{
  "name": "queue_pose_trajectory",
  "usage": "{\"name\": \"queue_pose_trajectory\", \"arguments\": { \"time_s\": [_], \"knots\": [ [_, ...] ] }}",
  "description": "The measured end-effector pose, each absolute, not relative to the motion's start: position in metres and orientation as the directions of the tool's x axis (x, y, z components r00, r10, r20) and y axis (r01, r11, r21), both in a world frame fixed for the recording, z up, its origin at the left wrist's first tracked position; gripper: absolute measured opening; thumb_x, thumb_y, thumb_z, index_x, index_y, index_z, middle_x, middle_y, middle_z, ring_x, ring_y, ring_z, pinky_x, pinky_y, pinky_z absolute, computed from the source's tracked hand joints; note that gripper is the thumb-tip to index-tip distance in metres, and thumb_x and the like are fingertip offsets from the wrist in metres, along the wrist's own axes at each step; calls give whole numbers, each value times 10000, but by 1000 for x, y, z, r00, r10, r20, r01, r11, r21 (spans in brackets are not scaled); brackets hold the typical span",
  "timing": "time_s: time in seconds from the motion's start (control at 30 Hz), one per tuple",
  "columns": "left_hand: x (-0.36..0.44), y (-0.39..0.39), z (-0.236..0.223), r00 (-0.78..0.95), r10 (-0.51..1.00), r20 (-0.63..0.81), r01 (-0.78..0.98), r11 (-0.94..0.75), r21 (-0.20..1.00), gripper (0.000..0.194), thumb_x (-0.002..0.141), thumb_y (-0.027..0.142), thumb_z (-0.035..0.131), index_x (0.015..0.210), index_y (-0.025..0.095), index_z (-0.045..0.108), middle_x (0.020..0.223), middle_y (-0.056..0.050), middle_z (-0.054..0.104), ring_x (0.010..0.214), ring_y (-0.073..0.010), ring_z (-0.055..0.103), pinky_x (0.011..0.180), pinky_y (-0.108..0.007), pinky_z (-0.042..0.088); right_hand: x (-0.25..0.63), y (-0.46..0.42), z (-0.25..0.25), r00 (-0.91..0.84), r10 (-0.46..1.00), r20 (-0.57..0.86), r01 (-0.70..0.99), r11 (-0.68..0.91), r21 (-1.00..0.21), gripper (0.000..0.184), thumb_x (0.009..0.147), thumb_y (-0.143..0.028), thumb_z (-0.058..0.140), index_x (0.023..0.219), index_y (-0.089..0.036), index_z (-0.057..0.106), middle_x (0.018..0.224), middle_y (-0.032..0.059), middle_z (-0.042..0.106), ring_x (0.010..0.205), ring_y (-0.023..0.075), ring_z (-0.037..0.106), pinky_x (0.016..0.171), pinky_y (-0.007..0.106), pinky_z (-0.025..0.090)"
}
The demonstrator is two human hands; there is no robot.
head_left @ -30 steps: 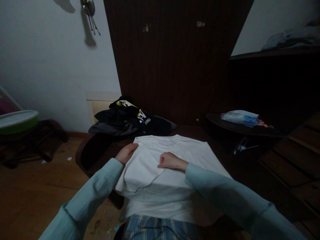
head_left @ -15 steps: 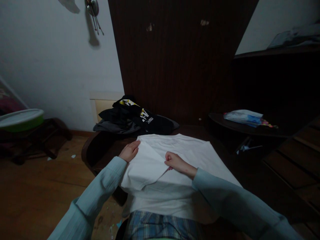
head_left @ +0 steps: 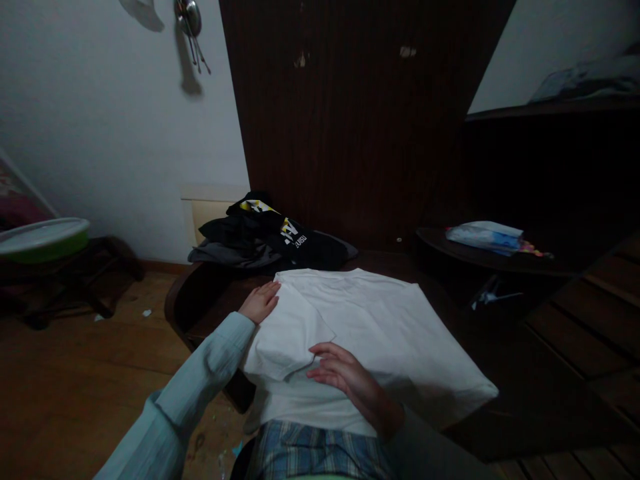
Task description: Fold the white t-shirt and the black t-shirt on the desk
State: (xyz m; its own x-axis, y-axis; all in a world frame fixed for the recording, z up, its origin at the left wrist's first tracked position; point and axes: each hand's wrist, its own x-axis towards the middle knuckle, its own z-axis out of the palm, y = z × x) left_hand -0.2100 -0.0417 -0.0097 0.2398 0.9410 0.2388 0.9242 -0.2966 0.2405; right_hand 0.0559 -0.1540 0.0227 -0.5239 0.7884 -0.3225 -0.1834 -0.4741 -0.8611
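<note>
A white T-shirt (head_left: 380,327) lies spread over a dark wooden surface (head_left: 515,393), its near part hanging towards my lap. Its left side is folded inward, with the sleeve (head_left: 290,343) on top of the body. My left hand (head_left: 261,302) rests flat on the shirt's left folded edge, fingers stretched out. My right hand (head_left: 345,380) is by the sleeve's hem, fingers apart and nothing gripped; whether the fingertips touch the cloth I cannot tell.
Behind the shirt sits a pile of dark clothes (head_left: 270,233) with white and yellow print. A plastic packet (head_left: 485,238) lies on a curved shelf (head_left: 540,265) at right. A green-sided basin (head_left: 45,240) stands on a low stool (head_left: 100,267) at left.
My right hand has let go of the sleeve edge and moved down towards me, its fingers opening. The sleeve now lies flatter on the shirt. My left hand has stayed in place.
</note>
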Motion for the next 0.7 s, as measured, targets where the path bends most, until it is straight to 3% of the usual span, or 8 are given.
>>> {"name": "queue_pose_trajectory", "arguments": {
  "time_s": [0.2,0.33,0.57,0.7],
  "knots": [
    [-208,-43,-6,229,949,216,928,-280,247,476,806,322,318,1237,156,435,1298,-98,438,1210,-226,371,989,-423,297,42,-188,2,-523,784,-335,-193,-492,-849,308,623,-298,602,926,-246,615,943,43,626,900,193,589,859,335,387],
    [-207,-43,-5,227,953,200,933,-272,237,478,810,322,311,1247,163,422,1303,-90,434,1213,-214,368,996,-408,292,33,-191,-19,-497,807,-319,-138,-436,-889,358,624,-303,605,980,-274,608,882,28,648,965,196,556,882,335,362],
    [-208,-43,-5,227,953,200,932,-272,239,476,807,321,318,1242,163,429,1303,-92,433,1213,-221,367,995,-413,296,22,-187,-39,-432,872,-230,-147,-319,-936,353,569,-310,656,921,-286,642,1052,36,588,837,208,587,777,347,417],
    [-207,-43,-5,220,960,175,936,-258,239,483,809,316,318,1251,146,416,1312,-99,420,1219,-228,358,1001,-418,287,25,-188,-39,-453,863,-223,-149,-320,-936,359,585,-322,652,941,-274,646,1037,45,591,797,194,599,765,340,425]
  ]
}}
